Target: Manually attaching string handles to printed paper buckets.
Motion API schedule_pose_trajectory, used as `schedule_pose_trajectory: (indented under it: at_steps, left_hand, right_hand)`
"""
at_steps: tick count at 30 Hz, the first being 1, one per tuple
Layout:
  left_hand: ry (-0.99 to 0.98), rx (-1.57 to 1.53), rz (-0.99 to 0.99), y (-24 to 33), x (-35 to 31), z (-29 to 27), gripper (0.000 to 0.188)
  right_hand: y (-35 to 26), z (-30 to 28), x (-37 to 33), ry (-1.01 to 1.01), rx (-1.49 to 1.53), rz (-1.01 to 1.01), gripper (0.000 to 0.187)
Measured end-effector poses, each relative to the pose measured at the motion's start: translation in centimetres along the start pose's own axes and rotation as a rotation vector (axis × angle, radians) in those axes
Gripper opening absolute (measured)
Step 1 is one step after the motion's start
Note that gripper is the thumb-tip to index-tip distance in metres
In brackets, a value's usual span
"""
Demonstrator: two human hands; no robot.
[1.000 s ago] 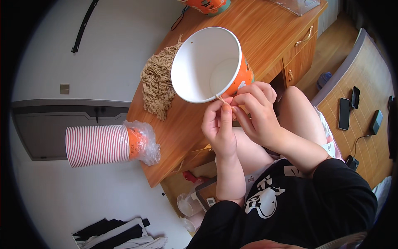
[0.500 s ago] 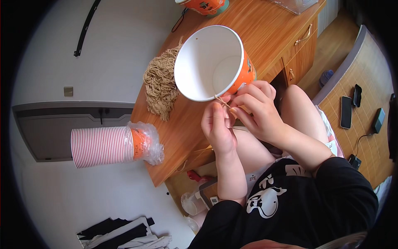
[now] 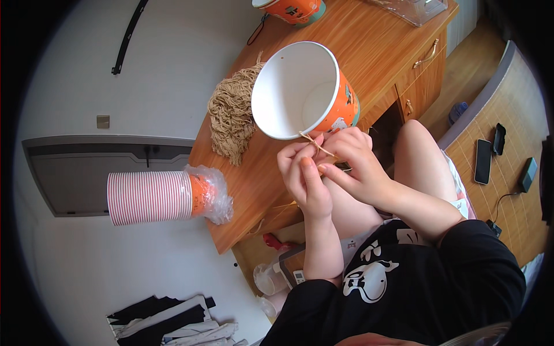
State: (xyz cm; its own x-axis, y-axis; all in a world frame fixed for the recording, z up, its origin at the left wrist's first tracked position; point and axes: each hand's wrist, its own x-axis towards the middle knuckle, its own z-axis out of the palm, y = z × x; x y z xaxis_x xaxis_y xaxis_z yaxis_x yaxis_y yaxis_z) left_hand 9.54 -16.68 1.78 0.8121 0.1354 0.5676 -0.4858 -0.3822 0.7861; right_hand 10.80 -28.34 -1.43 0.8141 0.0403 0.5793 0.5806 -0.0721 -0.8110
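A large orange paper bucket (image 3: 347, 104) with a white inside tilts on the desk, its mouth turned toward me. Tan cord (image 3: 324, 149) is fastened at the lower part of its rim and runs down between my hands. My left hand (image 3: 309, 181) is closed beside the rim, fingertips pinched at the cord. Opposite it, my right hand (image 3: 359, 162) has bent fingers around the cord's other stretch, against the bucket's side. Fingers partly hide the cord's ends. A heap of tan cords (image 3: 231, 112) lies left of the bucket.
A plastic-wrapped stack of striped paper buckets (image 3: 151, 198) juts past the left edge of the wooden desk (image 3: 375, 43). Another orange bucket (image 3: 294, 10) stands at the far end, near a clear plastic box (image 3: 418, 10). A phone (image 3: 483, 161) lies on the woven mat at right.
The cord now shows a longer stretch below the rim, leading toward my right hand. My left thumb has shifted slightly downward. The whole view has moved a little.
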Motion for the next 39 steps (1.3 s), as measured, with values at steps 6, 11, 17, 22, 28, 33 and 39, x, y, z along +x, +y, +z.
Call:
schedule_pose_trajectory:
  at_steps: [6, 11, 17, 22, 28, 33, 39]
  left_hand:
    - [0.031, -0.178, -0.229, 0.3, 0.2, -0.5, 0.037]
    - [0.021, -0.278, -0.281, 0.4, 0.5, -0.5, 0.034]
    - [-0.04, -0.357, -0.28, -0.2, 2.2, -0.9, 0.021]
    - [0.024, -0.416, -0.455, -2.5, 4.5, -1.7, 0.016]
    - [0.049, -0.588, -0.478, -5.2, 7.2, -2.3, 0.01]
    - [-0.018, -0.611, -0.59, -6.1, 7.6, -4.1, 0.011]
    - [-0.346, -0.311, -0.7, -9.3, 7.5, -6.8, 0.023]
  right_hand:
    - [-0.4, -0.7, 0.1, -0.085, 0.018, -0.06, 0.019]
    - [-0.9, -0.7, 0.9, -0.01, 0.035, 0.035, 0.012]
    - [0.1, -0.2, 2.5, -0.127, -0.018, -0.071, 0.009]
    - [1.4, 0.7, 5.5, -0.182, -0.15, -0.178, 0.009]
    - [3.7, 0.2, 9.4, -0.388, -0.255, -0.287, 0.009]
    - [6.3, 1.0, 13.7, -0.623, -0.218, -0.141, 0.022]
    - [6.7, 1.4, 15.8, -0.847, 0.028, 0.252, 0.028]
